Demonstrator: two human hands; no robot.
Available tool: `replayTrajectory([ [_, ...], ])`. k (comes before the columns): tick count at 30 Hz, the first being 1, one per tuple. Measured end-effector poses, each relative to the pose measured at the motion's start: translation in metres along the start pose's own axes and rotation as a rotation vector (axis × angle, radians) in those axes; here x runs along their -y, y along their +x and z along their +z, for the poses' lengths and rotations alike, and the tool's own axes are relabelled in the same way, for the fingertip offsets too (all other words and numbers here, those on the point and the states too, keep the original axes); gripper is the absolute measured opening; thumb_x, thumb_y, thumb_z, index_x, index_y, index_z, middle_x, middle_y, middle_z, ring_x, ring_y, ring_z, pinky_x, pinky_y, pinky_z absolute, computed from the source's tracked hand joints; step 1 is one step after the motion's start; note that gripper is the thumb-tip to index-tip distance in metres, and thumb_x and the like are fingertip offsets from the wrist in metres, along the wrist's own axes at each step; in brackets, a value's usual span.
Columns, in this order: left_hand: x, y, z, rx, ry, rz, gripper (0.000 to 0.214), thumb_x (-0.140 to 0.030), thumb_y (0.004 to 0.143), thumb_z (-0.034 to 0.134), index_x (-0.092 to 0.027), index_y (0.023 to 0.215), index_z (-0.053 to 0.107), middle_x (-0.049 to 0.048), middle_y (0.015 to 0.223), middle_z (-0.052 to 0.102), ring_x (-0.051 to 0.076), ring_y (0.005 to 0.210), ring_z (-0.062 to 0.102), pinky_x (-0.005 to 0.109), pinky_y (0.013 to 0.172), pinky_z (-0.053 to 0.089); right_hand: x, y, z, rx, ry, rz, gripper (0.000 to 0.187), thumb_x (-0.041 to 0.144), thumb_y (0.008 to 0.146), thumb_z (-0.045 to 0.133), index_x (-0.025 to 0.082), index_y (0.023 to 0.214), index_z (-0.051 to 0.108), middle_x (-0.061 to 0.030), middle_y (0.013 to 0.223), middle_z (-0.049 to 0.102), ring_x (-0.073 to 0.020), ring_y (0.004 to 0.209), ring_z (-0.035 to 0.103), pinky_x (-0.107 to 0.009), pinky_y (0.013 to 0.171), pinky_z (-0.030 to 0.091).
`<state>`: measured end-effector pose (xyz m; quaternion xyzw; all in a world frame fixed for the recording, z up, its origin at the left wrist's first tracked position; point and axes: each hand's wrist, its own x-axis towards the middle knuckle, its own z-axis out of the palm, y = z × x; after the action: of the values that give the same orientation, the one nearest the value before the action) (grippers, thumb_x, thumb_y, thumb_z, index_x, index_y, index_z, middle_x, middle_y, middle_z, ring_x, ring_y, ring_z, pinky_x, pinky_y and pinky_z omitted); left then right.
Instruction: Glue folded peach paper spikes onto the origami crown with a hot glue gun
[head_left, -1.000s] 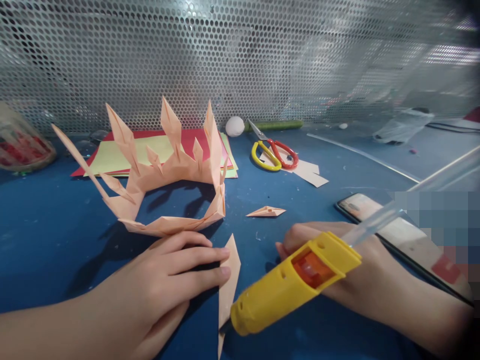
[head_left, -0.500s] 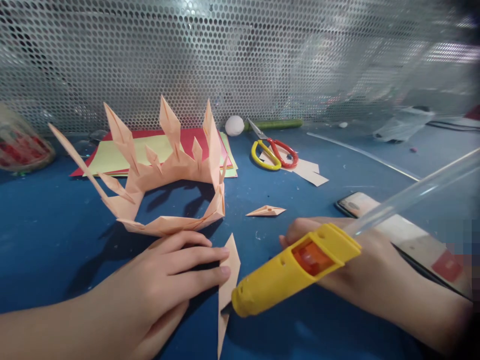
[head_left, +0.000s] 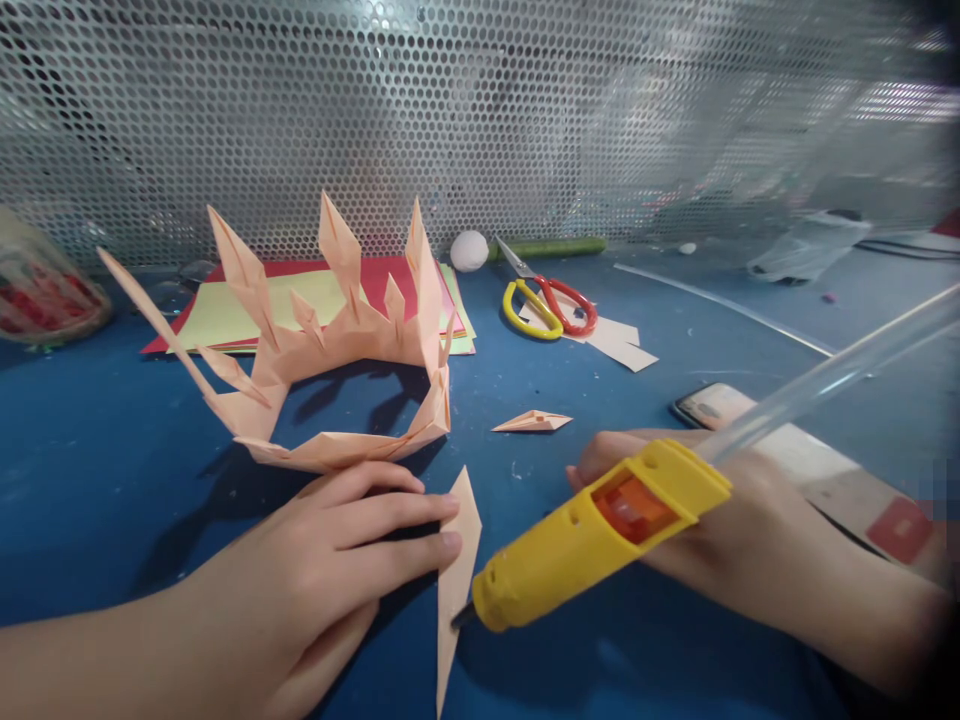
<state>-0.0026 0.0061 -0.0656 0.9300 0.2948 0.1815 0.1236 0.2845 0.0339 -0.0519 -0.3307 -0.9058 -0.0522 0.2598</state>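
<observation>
My left hand (head_left: 330, 560) lies flat on the blue table, fingers stretched out, fingertips pressing the edge of a long pointed peach paper piece (head_left: 456, 575). My right hand (head_left: 697, 520) grips a yellow glue gun (head_left: 600, 545) with a clear glue stick (head_left: 832, 375) sticking out behind. Its dark nozzle touches the paper piece near its middle. Just behind my left hand stands a peach folded paper crown (head_left: 330, 350) with tall spikes.
A small folded peach piece (head_left: 532, 422) lies mid-table. Yellow and red scissors (head_left: 547, 300) rest on paper scraps. A stack of coloured paper (head_left: 225, 315), a white ball (head_left: 469, 252), a phone (head_left: 810, 460) and a perforated metal wall (head_left: 480, 110) at the back.
The glue gun has shifted slightly, its nozzle now resting on the paper piece a little lower. My left hand and the crown have stayed put.
</observation>
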Motion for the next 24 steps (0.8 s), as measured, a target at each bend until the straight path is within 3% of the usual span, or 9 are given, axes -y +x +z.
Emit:
replayTrajectory([
  [6,0.000,0.001,-0.001,0.015,-0.001,-0.017,0.054,-0.006,0.090,0.037,-0.034,0.133,0.051,-0.0142,0.139,0.055,0.008,0.132,0.039,0.020,0.115,0.028,0.001,-0.001,0.001,0.023,0.192,-0.017,0.034,0.038,0.102,0.036,0.025,0.078,0.056,0.0012,0.061,0.064,-0.0116,0.049,0.062,-0.020,0.048,0.048],
  [12,0.000,0.001,-0.001,0.010,-0.005,-0.020,0.055,-0.004,0.088,0.038,-0.035,0.133,0.051,-0.0151,0.139,0.054,0.007,0.133,0.038,0.018,0.115,0.028,-0.005,-0.005,0.005,-0.013,0.137,-0.044,0.023,0.036,0.100,0.041,0.026,0.095,0.060,-0.0024,0.072,0.068,-0.0163,0.055,0.064,-0.026,0.051,0.049],
  [17,0.000,0.000,-0.002,0.007,0.001,-0.015,0.054,-0.005,0.090,0.038,-0.034,0.132,0.052,-0.0155,0.139,0.055,0.006,0.132,0.039,0.017,0.115,0.027,-0.003,-0.004,0.004,0.004,0.212,-0.025,0.022,0.034,0.101,0.042,0.026,0.084,0.053,0.0020,0.063,0.063,-0.0125,0.048,0.059,-0.023,0.049,0.047],
  [21,0.000,0.001,-0.002,0.012,-0.001,-0.023,0.056,-0.004,0.089,0.037,-0.035,0.133,0.051,-0.0124,0.139,0.055,0.009,0.133,0.041,0.023,0.114,0.033,-0.007,-0.008,0.007,-0.056,0.173,-0.012,0.013,0.034,0.099,0.047,0.027,0.094,0.056,0.0027,0.065,0.064,-0.0115,0.046,0.057,-0.022,0.044,0.042],
  [24,-0.001,0.000,-0.001,0.003,-0.035,-0.016,0.055,-0.004,0.089,0.036,-0.034,0.132,0.051,-0.0075,0.138,0.057,0.013,0.133,0.045,0.029,0.111,0.040,-0.010,-0.010,0.009,-0.051,0.228,0.054,0.010,0.032,0.094,0.054,0.026,0.086,0.057,0.0056,0.060,0.060,-0.0088,0.041,0.052,-0.020,0.042,0.040],
])
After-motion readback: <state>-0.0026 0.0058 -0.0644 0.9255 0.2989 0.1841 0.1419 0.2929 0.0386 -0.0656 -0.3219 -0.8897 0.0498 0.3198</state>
